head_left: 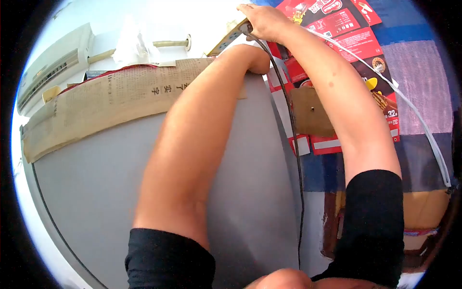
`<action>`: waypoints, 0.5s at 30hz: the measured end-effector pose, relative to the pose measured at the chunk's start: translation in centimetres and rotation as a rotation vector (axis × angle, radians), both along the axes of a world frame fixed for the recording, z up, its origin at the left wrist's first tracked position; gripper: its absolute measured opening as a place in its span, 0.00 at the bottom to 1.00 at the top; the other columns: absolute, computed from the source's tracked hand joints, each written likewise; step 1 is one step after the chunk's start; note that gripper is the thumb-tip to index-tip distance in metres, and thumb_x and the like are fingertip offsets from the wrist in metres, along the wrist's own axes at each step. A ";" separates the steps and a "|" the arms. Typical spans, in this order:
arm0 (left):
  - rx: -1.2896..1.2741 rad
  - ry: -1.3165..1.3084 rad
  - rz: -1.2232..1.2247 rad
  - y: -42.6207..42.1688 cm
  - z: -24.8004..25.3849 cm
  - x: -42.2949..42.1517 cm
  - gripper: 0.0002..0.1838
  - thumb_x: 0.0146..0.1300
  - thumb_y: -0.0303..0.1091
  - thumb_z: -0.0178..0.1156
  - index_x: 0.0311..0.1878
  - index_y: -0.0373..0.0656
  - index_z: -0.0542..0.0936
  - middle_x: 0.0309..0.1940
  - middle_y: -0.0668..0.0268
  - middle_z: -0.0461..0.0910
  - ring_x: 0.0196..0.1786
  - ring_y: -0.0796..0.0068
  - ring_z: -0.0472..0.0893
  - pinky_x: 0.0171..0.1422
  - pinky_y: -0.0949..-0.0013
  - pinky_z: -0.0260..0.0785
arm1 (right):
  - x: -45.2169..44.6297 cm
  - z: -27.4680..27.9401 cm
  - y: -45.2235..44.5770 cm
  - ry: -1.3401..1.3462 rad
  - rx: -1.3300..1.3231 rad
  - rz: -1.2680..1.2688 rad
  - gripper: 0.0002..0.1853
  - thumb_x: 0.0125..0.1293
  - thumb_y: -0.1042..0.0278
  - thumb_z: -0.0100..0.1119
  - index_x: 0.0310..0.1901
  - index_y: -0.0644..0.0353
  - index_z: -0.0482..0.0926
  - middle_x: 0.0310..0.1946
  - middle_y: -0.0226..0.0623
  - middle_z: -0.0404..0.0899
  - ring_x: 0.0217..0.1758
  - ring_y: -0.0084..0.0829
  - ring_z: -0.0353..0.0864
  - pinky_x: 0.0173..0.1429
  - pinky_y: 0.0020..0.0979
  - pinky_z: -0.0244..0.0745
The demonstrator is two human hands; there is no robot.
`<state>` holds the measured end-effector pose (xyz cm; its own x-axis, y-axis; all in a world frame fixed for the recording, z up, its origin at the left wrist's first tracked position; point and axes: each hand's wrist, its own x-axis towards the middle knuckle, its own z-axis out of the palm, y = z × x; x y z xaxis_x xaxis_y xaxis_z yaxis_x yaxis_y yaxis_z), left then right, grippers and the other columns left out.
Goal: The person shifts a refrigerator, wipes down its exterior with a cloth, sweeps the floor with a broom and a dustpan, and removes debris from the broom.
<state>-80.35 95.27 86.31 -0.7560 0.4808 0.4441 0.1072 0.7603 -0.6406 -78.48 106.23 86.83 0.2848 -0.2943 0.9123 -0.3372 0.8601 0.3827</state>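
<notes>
High up at the top middle, my right hand (268,23) grips the end of a pale yellowish power strip (226,37), its fingers over the upper edge. A dark plug (246,29) sits in the strip beside my thumb, and a dark cable (290,103) hangs from it. Just below, my left hand (258,59) is bent over at the top corner of a grey cabinet-like appliance (250,159). Its fingers are hidden, so I cannot see what they touch.
Printed brown paper (130,89) drapes over the appliance's top edge. Red food cartons (349,43) and a brown cardboard piece (312,111) are at the right. A white cable (409,103) crosses there over checked cloth (418,82). An air conditioner (55,65) hangs at upper left.
</notes>
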 end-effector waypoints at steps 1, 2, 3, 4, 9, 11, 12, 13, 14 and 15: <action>0.013 -0.013 -0.016 -0.3 0.0 -0.6 0.18 0.58 0.40 0.50 0.45 0.38 0.79 0.46 0.53 0.78 0.48 0.57 0.77 0.53 0.56 0.66 | -0.2 -0.3 0.2 -0.006 0.004 -0.002 0.32 0.45 0.64 0.66 0.55 0.59 0.67 0.49 0.45 0.75 0.50 0.43 0.76 0.50 0.38 0.73; 0.208 -0.137 0.119 0.7 -2.3 6.9 0.23 0.54 0.33 0.47 0.55 0.46 0.74 0.55 0.60 0.73 0.56 0.59 0.73 0.58 0.56 0.64 | -0.5 -0.5 0.6 0.000 0.023 0.070 0.34 0.44 0.62 0.66 0.56 0.59 0.67 0.48 0.45 0.75 0.50 0.42 0.76 0.51 0.38 0.72; 0.203 -0.141 0.119 0.4 -2.2 6.0 0.23 0.54 0.33 0.47 0.55 0.46 0.74 0.55 0.60 0.73 0.56 0.59 0.73 0.58 0.56 0.64 | -0.6 -0.8 1.2 0.005 0.033 0.141 0.35 0.44 0.61 0.67 0.57 0.59 0.67 0.47 0.45 0.76 0.50 0.42 0.76 0.51 0.38 0.72; 0.142 -0.061 0.121 0.4 -2.0 4.6 0.20 0.56 0.36 0.49 0.52 0.43 0.76 0.52 0.58 0.75 0.53 0.59 0.75 0.56 0.56 0.65 | -0.3 -1.1 1.5 -0.027 0.060 0.159 0.37 0.41 0.58 0.68 0.56 0.59 0.67 0.45 0.46 0.77 0.49 0.42 0.76 0.51 0.38 0.72; 0.154 0.010 0.083 0.4 -1.5 2.6 0.20 0.56 0.39 0.50 0.50 0.42 0.76 0.52 0.52 0.74 0.53 0.59 0.74 0.56 0.57 0.64 | 1.0 -2.1 1.3 -0.189 0.019 0.036 0.35 0.38 0.60 0.71 0.50 0.62 0.70 0.40 0.48 0.78 0.46 0.46 0.78 0.48 0.41 0.73; 0.193 0.042 0.049 0.4 -1.9 2.3 0.21 0.57 0.41 0.51 0.52 0.42 0.75 0.55 0.52 0.72 0.56 0.59 0.72 0.59 0.57 0.63 | 1.0 -1.5 1.0 -0.216 0.098 -0.068 0.35 0.37 0.63 0.73 0.50 0.63 0.70 0.41 0.48 0.78 0.47 0.45 0.78 0.48 0.41 0.74; 0.095 0.084 0.021 0.3 -2.1 2.0 0.23 0.57 0.43 0.52 0.54 0.43 0.73 0.57 0.53 0.70 0.58 0.57 0.70 0.60 0.58 0.62 | 1.3 -1.7 0.7 -0.267 0.084 -0.076 0.35 0.36 0.65 0.74 0.50 0.64 0.70 0.41 0.48 0.78 0.47 0.45 0.78 0.48 0.40 0.74; -0.005 0.129 -0.006 0.1 -2.1 1.9 0.24 0.57 0.45 0.53 0.56 0.44 0.72 0.58 0.54 0.69 0.60 0.55 0.69 0.62 0.58 0.61 | 1.7 -1.7 0.8 -0.268 0.084 -0.066 0.35 0.36 0.65 0.74 0.50 0.64 0.70 0.41 0.48 0.78 0.47 0.45 0.78 0.48 0.40 0.74; -0.045 0.295 0.052 0.3 -2.7 1.4 0.24 0.58 0.45 0.52 0.57 0.47 0.71 0.59 0.55 0.69 0.61 0.54 0.68 0.62 0.57 0.60 | 2.1 -1.7 0.8 -0.254 0.077 -0.069 0.35 0.36 0.65 0.74 0.49 0.63 0.71 0.41 0.47 0.78 0.47 0.45 0.78 0.47 0.40 0.75; -0.088 0.461 0.112 1.3 -4.9 3.3 0.24 0.59 0.45 0.52 0.59 0.50 0.70 0.59 0.56 0.68 0.61 0.53 0.67 0.63 0.56 0.59 | 2.6 -1.6 0.7 -0.241 0.071 -0.070 0.34 0.36 0.65 0.74 0.49 0.63 0.71 0.41 0.47 0.79 0.47 0.44 0.78 0.47 0.39 0.75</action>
